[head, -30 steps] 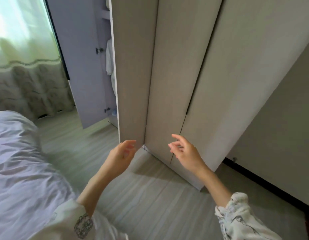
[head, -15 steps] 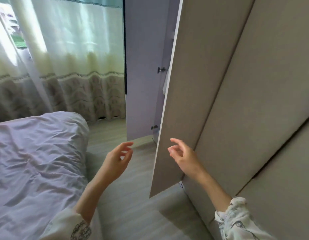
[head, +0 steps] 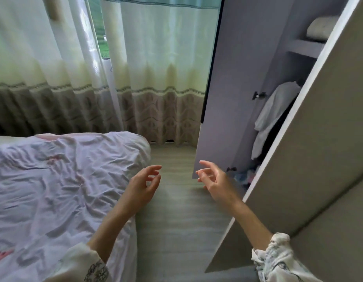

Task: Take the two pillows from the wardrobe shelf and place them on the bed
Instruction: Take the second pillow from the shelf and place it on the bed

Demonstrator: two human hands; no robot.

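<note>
A pale pillow (head: 320,28) lies on the upper wardrobe shelf (head: 304,47) at the top right, partly hidden by the near door. A second pillow is not visible. The bed (head: 60,180) with its wrinkled pale sheet fills the lower left. My left hand (head: 143,185) hovers over the bed's right corner, fingers loosely spread and holding nothing. Held above the floor in front of the open wardrobe, my right hand (head: 213,181) has relaxed fingers and holds nothing.
The far wardrobe door (head: 229,88) stands open toward the curtain (head: 135,78). The near door (head: 310,149) is swung out on the right. A white garment (head: 272,117) hangs inside, with small items at the wardrobe bottom (head: 243,177). Wooden floor (head: 176,220) runs between bed and wardrobe.
The view has swung left, past the near door's edge, and now shows the wardrobe's inside and the shelf pillow. Both hands stay raised and hold nothing.
</note>
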